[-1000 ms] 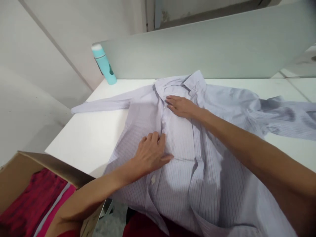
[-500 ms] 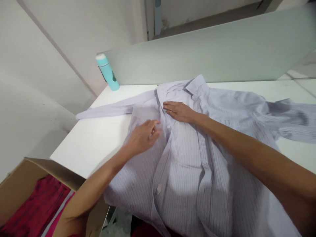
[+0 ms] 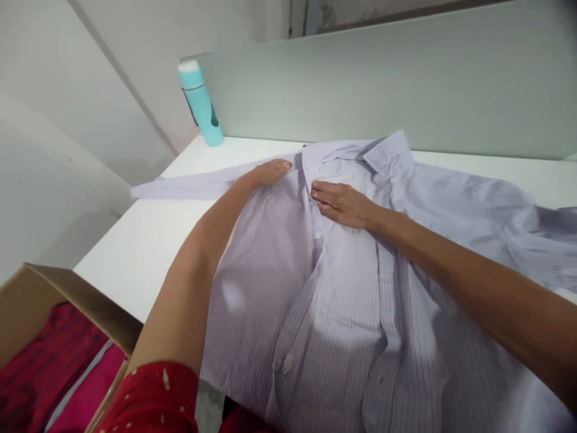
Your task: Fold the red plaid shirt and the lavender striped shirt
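I see the shirt (image 3: 342, 288) flat on the table (image 3: 148, 252). Left hand (image 3: 269, 172) and right hand (image 3: 342, 204) press open-palmed, gripping nothing. Risk: hem overhangs the near edge, could slide off.

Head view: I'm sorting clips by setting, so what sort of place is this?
Probably an indoor desk or workstation used for handling clothes. A striped shirt lies spread on a white table backed by a frosted partition, with a cardboard box of red garments beside it and a teal bottle in the corner.
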{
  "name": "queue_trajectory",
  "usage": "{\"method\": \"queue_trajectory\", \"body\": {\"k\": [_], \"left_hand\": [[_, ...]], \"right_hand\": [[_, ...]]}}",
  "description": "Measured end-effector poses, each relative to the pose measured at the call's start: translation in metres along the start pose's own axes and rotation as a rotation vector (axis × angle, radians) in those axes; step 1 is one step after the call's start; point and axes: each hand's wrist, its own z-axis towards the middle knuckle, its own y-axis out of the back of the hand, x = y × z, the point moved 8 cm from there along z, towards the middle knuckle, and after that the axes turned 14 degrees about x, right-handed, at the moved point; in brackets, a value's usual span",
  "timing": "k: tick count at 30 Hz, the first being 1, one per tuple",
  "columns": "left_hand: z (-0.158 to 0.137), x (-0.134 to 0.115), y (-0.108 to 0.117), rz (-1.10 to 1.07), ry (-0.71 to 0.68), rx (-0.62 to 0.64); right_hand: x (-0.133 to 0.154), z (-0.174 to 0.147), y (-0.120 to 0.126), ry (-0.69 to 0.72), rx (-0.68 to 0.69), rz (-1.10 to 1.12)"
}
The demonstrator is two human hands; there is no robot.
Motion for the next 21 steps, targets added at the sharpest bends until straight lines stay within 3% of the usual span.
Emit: {"method": "queue_trajectory", "body": {"k": [7,15,18,21], "left_hand": [[0.004,0.006,-0.002,0.039,-0.021,0.103],[0.002,0.008,-0.005,0.100,0.037,0.109],[0.004,0.009,-0.005,0.112,0.042,0.106],[0.003,0.009,-0.004,0.118,0.061,0.100]], "right_hand": [[0.037,0.004,-0.005,0.106,0.065,0.032],[0.132,-0.078,0.005,0.217,-0.031,0.024],[0.142,-0.087,0.010,0.232,-0.064,-0.016],[0.137,-0.075,0.009,0.231,-0.052,-0.070]]}}
